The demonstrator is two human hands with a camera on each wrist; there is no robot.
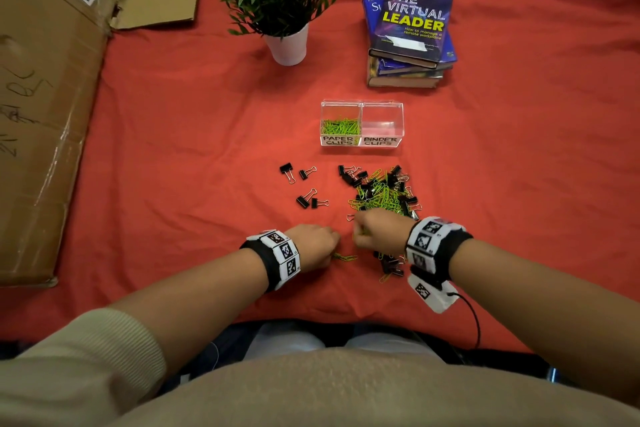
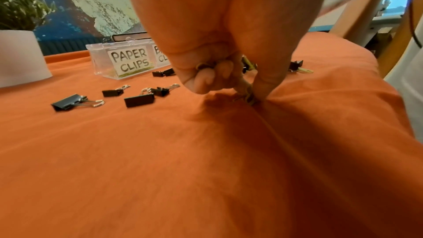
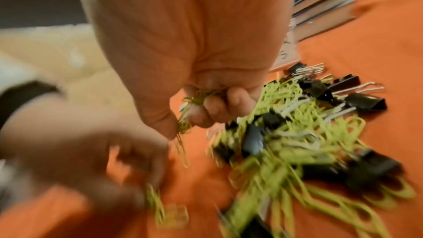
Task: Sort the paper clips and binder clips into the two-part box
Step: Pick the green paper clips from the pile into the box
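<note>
A clear two-part box (image 1: 361, 123) sits on the red cloth; its left half, labelled PAPER CLIPS, holds green paper clips (image 1: 341, 126), and its right half, labelled BINDER CLIPS, looks empty. A mixed pile of green paper clips and black binder clips (image 1: 382, 192) lies in front of it. Several loose binder clips (image 1: 304, 184) lie to the left. My left hand (image 1: 320, 243) pinches green paper clips (image 2: 246, 95) against the cloth. My right hand (image 1: 372, 229) grips a bunch of green paper clips (image 3: 194, 100) in its curled fingers at the pile's near edge.
A potted plant (image 1: 282, 7) and a stack of books (image 1: 410, 35) stand behind the box. Flattened cardboard (image 1: 45, 97) covers the left side. More clips (image 1: 389, 265) lie under my right wrist. The table's edge runs just before my lap.
</note>
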